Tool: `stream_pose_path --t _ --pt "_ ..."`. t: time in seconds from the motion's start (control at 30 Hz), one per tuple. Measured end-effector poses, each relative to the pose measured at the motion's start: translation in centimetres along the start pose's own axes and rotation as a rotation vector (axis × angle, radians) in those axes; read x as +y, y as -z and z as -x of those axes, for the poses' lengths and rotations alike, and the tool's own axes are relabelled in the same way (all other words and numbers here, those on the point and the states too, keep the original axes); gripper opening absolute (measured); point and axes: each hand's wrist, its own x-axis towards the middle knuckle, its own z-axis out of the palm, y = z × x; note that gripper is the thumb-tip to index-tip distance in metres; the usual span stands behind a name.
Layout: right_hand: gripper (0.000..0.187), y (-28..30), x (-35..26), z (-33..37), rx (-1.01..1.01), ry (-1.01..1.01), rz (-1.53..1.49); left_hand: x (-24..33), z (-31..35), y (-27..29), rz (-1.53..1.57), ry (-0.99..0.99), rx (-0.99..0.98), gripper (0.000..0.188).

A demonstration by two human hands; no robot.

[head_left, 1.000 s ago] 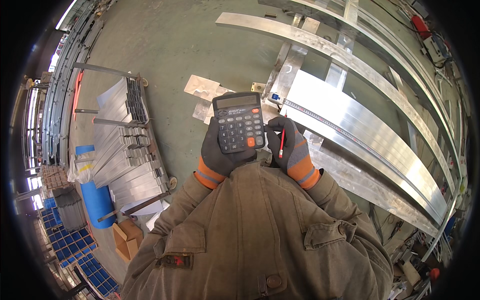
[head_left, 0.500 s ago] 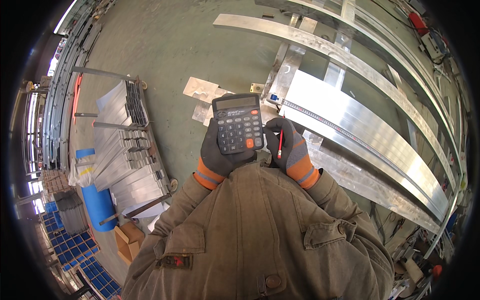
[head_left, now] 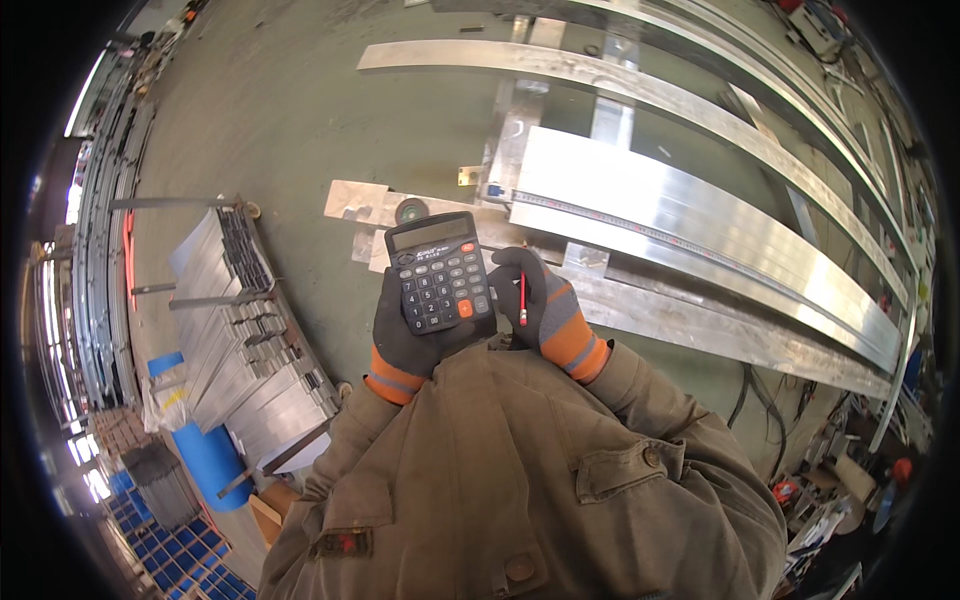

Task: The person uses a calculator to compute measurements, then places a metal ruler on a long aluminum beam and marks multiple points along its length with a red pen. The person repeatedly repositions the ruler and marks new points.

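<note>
Calculator (head_left: 435,285), just one, is lying face up at the centre of the frame, and the left hand (head_left: 395,328) is gripping it, gloved fingers wrapping its lower left side! Just right of it, the right hand (head_left: 545,305) is pinching one red pencil (head_left: 523,295), fingers closing firmly on it. Two gloves are showing orange cuffs. Right of centre, one measuring tape (head_left: 610,217) is running along one wide silver panel (head_left: 640,180). Lower left, one blue roll (head_left: 208,465) is leaning by the stacked metal strips (head_left: 265,350).
</note>
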Motion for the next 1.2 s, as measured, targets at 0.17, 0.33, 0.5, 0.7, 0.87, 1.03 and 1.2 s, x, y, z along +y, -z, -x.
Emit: stream_pose_path --t 0.17,0.33,0.5,0.7,0.87,1.03,1.2 --pt "0.039 1.2 0.4 3.8 0.137 0.017 0.000 0.6 -0.3 -1.8 0.358 0.229 -0.132 0.077" --pt "0.041 1.6 0.3 9.5 0.345 -0.042 0.054 1.4 0.1 -4.2 0.473 0.298 -0.421 0.080" --pt "0.036 2.9 -0.2 17.6 0.564 -0.243 0.135 -1.1 1.6 -8.5 0.815 0.700 -0.747 0.080" --pt "0.043 5.7 -0.8 25.9 0.878 -0.276 0.150 -3.1 4.3 -16.0 0.794 0.834 -0.958 0.077" --pt "0.043 8.6 -0.3 31.5 1.070 -0.305 -0.068 -3.6 5.5 -22.3 0.675 0.905 -1.101 0.074" --pt "0.041 14.1 2.7 38.2 1.143 -0.394 -0.163 -5.0 8.0 -32.4 0.539 0.849 -1.171 0.071" --pt "0.039 22.3 7.2 47.5 1.304 -0.330 -0.342 -6.4 12.6 -46.7 0.461 0.916 -1.163 0.065"
